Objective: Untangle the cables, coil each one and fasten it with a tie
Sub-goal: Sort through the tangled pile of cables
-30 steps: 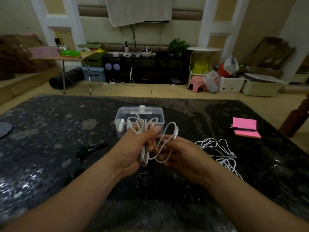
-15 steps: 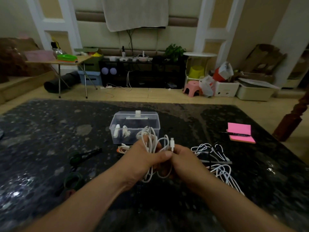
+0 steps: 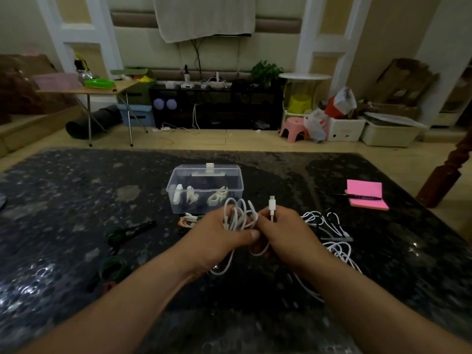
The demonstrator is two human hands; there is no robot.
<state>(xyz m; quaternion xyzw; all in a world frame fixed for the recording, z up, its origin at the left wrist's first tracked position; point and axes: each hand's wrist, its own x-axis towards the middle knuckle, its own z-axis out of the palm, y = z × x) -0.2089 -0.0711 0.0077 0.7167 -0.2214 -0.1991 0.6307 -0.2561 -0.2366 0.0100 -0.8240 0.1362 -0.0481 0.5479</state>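
Loops of white cable bunched above dark table, just in front of clear box. Left hand grips bundle, fingers curled round it, thumb across front. Right hand touches left, fingers pinched on cable end; plug points up. One loop hangs below both hands. Tangled white cables lie on table beside right hand. Pink notepad with pen further right. Scissors and green roll at left.
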